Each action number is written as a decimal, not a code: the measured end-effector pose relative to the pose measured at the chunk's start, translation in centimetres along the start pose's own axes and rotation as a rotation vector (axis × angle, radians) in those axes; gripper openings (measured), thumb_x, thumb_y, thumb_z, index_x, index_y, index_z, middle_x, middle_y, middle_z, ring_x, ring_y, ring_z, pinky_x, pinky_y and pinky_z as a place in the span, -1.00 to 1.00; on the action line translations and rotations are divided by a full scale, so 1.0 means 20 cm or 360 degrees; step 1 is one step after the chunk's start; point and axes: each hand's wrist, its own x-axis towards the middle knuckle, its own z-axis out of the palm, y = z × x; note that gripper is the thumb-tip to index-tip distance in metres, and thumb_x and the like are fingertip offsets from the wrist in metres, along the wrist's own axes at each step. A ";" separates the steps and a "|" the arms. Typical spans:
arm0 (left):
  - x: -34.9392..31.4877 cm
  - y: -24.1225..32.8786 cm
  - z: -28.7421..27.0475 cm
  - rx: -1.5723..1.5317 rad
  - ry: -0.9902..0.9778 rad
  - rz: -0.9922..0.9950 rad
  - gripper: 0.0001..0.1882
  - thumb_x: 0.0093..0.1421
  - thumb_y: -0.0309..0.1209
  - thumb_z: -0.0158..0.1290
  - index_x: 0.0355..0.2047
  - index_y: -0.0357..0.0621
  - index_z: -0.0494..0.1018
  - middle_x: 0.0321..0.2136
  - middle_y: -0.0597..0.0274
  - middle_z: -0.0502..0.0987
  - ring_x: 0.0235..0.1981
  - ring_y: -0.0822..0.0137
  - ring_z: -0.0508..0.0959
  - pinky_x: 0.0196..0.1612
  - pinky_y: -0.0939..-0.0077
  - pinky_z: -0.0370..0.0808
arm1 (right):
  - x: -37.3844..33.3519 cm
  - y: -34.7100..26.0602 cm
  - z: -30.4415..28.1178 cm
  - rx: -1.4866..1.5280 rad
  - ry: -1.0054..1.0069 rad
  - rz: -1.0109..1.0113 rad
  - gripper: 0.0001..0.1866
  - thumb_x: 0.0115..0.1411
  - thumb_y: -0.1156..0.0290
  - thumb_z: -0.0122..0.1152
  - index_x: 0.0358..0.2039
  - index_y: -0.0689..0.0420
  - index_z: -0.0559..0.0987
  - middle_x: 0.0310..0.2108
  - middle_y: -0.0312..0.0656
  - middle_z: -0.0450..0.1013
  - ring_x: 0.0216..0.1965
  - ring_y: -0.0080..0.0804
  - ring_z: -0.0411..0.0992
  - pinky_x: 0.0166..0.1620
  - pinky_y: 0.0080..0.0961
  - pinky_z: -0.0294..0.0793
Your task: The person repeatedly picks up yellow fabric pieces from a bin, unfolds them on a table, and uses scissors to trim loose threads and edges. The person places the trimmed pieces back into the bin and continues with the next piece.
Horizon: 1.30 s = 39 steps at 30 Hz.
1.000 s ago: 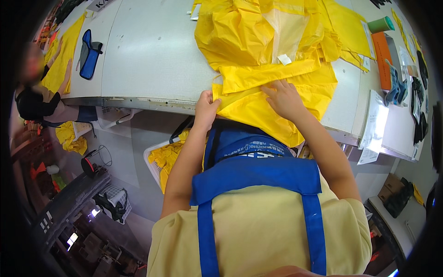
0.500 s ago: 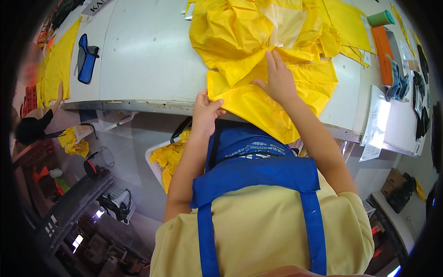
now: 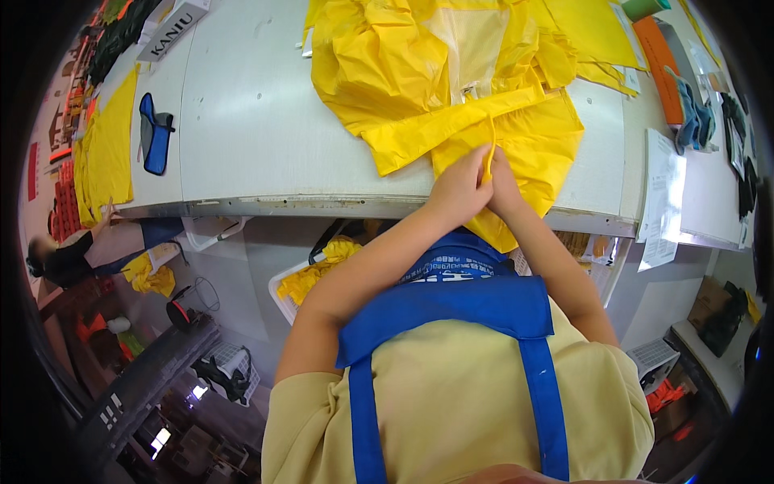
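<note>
A yellow raincoat-like garment [image 3: 379, 60] with a pale see-through panel [image 3: 468, 48] lies crumpled on the white worktable [image 3: 242, 121], its lower part hanging over the front edge. My left hand [image 3: 461, 190] and my right hand [image 3: 505, 184] meet over this lower part, near the table edge. Between them a narrow fold of the yellow fabric stands up, pinched in the closed fingers of both hands. The fingertips are partly hidden behind the hands and the cloth.
At the left lie a blue pouch [image 3: 155, 133] and more yellow fabric [image 3: 105, 149], with another person [image 3: 68, 258] beside it. An orange box [image 3: 657, 68], a teal cloth item [image 3: 689, 109] and paper sheets [image 3: 663, 189] are at the right. A white basket [image 3: 284, 300] sits below the table.
My left hand has moved right from the fabric's left corner to join my right hand, carrying the edge over. The right hand, flat on the cloth before, has come nearer and closed.
</note>
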 end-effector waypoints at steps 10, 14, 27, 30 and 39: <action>0.07 -0.22 0.06 0.0229 0.0189 0.0370 -0.58 0.14 -0.42 -0.05 0.03 -0.22 0.28 -0.07 -0.01 0.43 0.00 0.00 0.38 0.09 0.24 0.27 | -0.31 0.07 -0.14 -0.0463 -0.0019 -0.0141 -0.57 0.02 0.25 0.20 -0.13 0.22 0.45 -0.12 0.07 0.38 -0.01 0.04 0.30 0.06 -0.18 0.26; -0.05 -0.30 -0.02 0.0230 0.0287 0.0188 -0.58 0.19 -0.35 -0.08 0.04 -0.28 0.26 0.06 -0.10 0.32 0.08 -0.02 0.31 0.15 0.22 0.20 | -0.36 0.01 -0.06 -0.0899 0.0157 -0.0354 -0.31 -0.16 -0.07 0.34 -0.11 0.15 0.47 -0.08 0.00 0.34 0.08 -0.07 0.23 0.11 -0.18 0.16; 0.15 -0.31 0.15 0.0233 0.0792 0.0051 -0.43 0.30 -0.16 -0.22 0.16 -0.34 0.07 0.26 -0.24 -0.07 0.23 -0.13 0.06 0.23 0.14 -0.03 | -0.43 0.09 0.07 0.0034 0.0072 0.0470 -0.83 0.11 0.43 0.14 -0.33 0.25 0.44 -0.52 -0.01 0.47 -0.50 -0.17 0.47 -0.37 -0.39 0.43; 0.18 -0.27 0.09 0.0432 0.0739 -0.0068 -0.45 0.21 -0.24 -0.06 0.15 -0.20 0.14 0.26 -0.17 -0.05 0.22 -0.13 0.07 0.20 0.09 0.03 | -0.46 0.10 0.06 0.0125 0.0103 0.0775 -0.79 0.11 0.42 0.15 -0.28 0.25 0.43 -0.56 -0.02 0.47 -0.48 -0.18 0.49 -0.37 -0.39 0.43; 0.29 -0.25 0.02 0.1141 -0.0060 0.0112 -0.41 0.05 -0.16 0.13 0.13 0.46 0.26 0.26 0.19 0.04 0.24 -0.07 0.02 0.13 -0.18 0.04 | -0.50 0.02 0.03 -0.0054 -0.0252 0.0557 -0.82 0.12 0.42 0.15 -0.51 0.26 0.43 -0.58 -0.08 0.48 -0.55 -0.30 0.48 -0.42 -0.44 0.42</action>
